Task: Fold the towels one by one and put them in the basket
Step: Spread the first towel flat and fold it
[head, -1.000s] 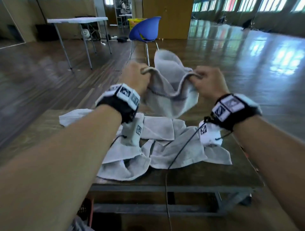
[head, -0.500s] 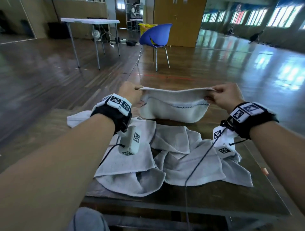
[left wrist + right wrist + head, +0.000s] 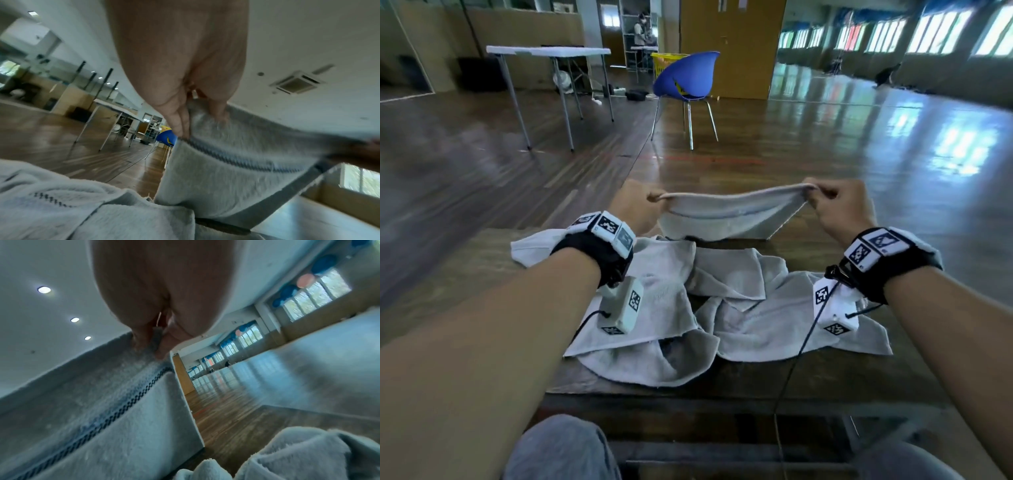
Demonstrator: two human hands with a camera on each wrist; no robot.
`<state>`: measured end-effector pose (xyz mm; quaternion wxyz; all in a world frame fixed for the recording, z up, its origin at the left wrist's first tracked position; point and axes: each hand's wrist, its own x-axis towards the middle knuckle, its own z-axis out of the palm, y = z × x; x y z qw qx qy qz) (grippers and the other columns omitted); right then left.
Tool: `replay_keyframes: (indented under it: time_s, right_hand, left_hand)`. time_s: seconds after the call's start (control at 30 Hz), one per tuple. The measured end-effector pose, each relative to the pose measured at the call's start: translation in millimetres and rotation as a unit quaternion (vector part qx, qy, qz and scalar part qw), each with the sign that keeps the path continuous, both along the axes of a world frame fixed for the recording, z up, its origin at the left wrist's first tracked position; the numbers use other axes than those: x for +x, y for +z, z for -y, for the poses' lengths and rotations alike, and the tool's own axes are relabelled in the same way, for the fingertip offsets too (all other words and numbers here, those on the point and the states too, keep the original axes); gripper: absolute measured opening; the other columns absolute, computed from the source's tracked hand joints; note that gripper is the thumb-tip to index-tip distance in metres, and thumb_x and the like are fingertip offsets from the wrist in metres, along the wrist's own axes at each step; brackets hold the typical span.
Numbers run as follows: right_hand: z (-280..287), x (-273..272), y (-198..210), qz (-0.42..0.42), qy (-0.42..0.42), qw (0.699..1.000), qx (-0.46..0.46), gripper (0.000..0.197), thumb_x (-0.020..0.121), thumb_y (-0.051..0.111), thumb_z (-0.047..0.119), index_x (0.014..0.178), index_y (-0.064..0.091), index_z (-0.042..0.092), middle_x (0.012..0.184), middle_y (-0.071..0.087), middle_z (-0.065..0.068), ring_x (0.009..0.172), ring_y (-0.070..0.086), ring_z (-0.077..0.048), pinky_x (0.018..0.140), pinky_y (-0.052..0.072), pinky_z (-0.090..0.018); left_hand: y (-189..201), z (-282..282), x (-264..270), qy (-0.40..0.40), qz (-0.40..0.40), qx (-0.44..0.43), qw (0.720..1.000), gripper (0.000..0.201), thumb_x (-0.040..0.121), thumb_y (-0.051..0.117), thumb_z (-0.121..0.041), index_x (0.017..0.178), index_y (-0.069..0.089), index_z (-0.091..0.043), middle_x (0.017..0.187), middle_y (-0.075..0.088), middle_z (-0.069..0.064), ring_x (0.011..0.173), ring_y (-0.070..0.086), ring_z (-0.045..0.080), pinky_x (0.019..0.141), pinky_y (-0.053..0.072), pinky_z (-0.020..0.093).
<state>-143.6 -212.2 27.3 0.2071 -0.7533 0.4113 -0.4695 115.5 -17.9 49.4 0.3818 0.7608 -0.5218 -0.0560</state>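
Note:
A pale grey towel (image 3: 726, 219) with a dark stitched stripe hangs doubled over, stretched between both hands above the far side of the table. My left hand (image 3: 643, 202) pinches its left top corner (image 3: 197, 110), and my right hand (image 3: 825, 198) pinches the right top corner (image 3: 156, 339). The towel's lower edge touches or nearly touches the table top. Several more grey towels (image 3: 722, 308) lie crumpled in a heap on the table under my wrists. No basket is clearly in view near me.
The dark wooden table (image 3: 722, 387) ends just beyond the held towel. Behind it on the wooden floor stands a blue chair (image 3: 688, 78), with a white folding table (image 3: 548, 51) at the back left. My knees (image 3: 561, 448) show below the table's front edge.
The towel came down from a raised, bunched hold to a low one, and both hands moved apart, pulling its top edge into a stretched line.

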Motion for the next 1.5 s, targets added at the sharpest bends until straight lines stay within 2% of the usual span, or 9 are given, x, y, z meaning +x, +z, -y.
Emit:
replay_keyframes:
  time_s: [0.13, 0.37, 0.57, 0.7, 0.9, 1.1, 1.33, 1.4, 1.5]
  right_hand:
    - [-26, -26, 11, 0.038, 0.026, 0.999, -0.014, 0.027, 0.095, 0.067, 0.020, 0.121, 0.073, 0.014, 0.123, 0.068, 0.008, 0.113, 0.062, 0.000, 0.095, 0.050, -0.015]
    - [-75, -92, 13, -0.116, 0.055, 0.991, 0.040, 0.014, 0.094, 0.069, 0.025, 0.101, 0.081, 0.021, 0.060, 0.068, 0.019, 0.048, 0.054, 0.008, 0.048, 0.037, -0.006]
    - [-130, -136, 12, -0.138, 0.112, 0.983, 0.037, 0.021, 0.094, 0.067, 0.024, 0.081, 0.075, 0.010, 0.065, 0.063, 0.003, 0.061, 0.050, -0.012, 0.063, 0.040, -0.030]
    - [-164, -161, 10, -0.083, 0.173, 0.979, 0.075, 0.032, 0.095, 0.066, 0.020, 0.064, 0.067, 0.024, 0.054, 0.052, 0.015, 0.054, 0.045, 0.001, 0.055, 0.038, -0.013]
    - [-211, -191, 16, -0.100, 0.215, 0.946, 0.220, 0.016, 0.095, 0.067, 0.021, 0.086, 0.075, 0.010, 0.070, 0.066, -0.004, 0.065, 0.063, -0.018, 0.059, 0.055, -0.032]
    - [-229, -212, 28, -0.169, 0.237, 0.898, 0.329, 0.019, 0.095, 0.066, 0.026, 0.095, 0.076, 0.010, 0.070, 0.068, -0.004, 0.057, 0.066, -0.015, 0.048, 0.052, -0.026]
    - [-199, -193, 17, -0.130, 0.177, 0.944, 0.246, 0.014, 0.092, 0.070, 0.031, 0.092, 0.076, 0.018, 0.069, 0.074, -0.001, 0.059, 0.070, -0.014, 0.051, 0.053, -0.023]
    - [-185, -179, 6, -0.132, 0.144, 0.959, 0.205, 0.015, 0.092, 0.071, 0.032, 0.085, 0.076, 0.020, 0.066, 0.073, 0.000, 0.056, 0.068, -0.011, 0.050, 0.052, -0.023]
    - [-159, -151, -13, -0.164, 0.101, 0.968, 0.159, 0.024, 0.091, 0.072, 0.032, 0.068, 0.071, 0.025, 0.058, 0.068, 0.003, 0.053, 0.061, -0.011, 0.054, 0.048, -0.027]
  left_hand:
    - [15, -8, -21, 0.020, 0.029, -0.094, 0.995, 0.020, 0.095, 0.060, -0.014, 0.084, 0.075, -0.006, 0.064, 0.049, 0.009, 0.063, 0.041, 0.012, 0.057, 0.032, 0.027]
    - [18, -57, -48, 0.009, 0.063, 0.074, 0.995, 0.020, 0.093, 0.066, -0.016, 0.086, 0.076, -0.001, 0.069, 0.054, 0.009, 0.066, 0.043, 0.017, 0.056, 0.032, 0.025]
    - [8, -117, -71, -0.024, 0.017, 0.069, 0.997, 0.027, 0.090, 0.070, -0.020, 0.082, 0.073, 0.005, 0.051, 0.047, 0.000, 0.044, 0.037, 0.006, 0.040, 0.027, 0.013]
    - [6, -158, -80, -0.062, -0.025, 0.078, 0.995, 0.032, 0.091, 0.069, -0.031, 0.093, 0.075, 0.000, 0.055, 0.054, -0.002, 0.048, 0.040, 0.008, 0.049, 0.033, 0.019]
    - [17, -204, -101, -0.104, -0.093, 0.154, 0.978, 0.038, 0.087, 0.073, -0.032, 0.096, 0.073, 0.004, 0.070, 0.070, -0.001, 0.064, 0.066, 0.018, 0.054, 0.054, 0.022]
    - [21, -221, -114, -0.162, -0.206, 0.244, 0.934, 0.012, 0.086, 0.073, -0.021, 0.083, 0.075, -0.010, 0.070, 0.073, 0.001, 0.062, 0.070, 0.014, 0.054, 0.055, 0.022]
    - [-1, -182, -97, -0.079, -0.080, 0.178, 0.978, 0.035, 0.087, 0.073, -0.037, 0.088, 0.073, -0.002, 0.076, 0.069, 0.006, 0.071, 0.063, 0.016, 0.071, 0.055, 0.030]
    - [-13, -164, -91, -0.045, -0.042, 0.147, 0.987, 0.032, 0.087, 0.072, -0.037, 0.067, 0.068, -0.013, 0.055, 0.062, -0.010, 0.054, 0.054, 0.001, 0.052, 0.040, 0.010]
    - [-33, -133, -78, 0.005, -0.058, 0.103, 0.993, 0.047, 0.088, 0.073, -0.028, 0.048, 0.047, -0.023, 0.034, 0.045, -0.016, 0.037, 0.045, -0.002, 0.043, 0.033, 0.013]
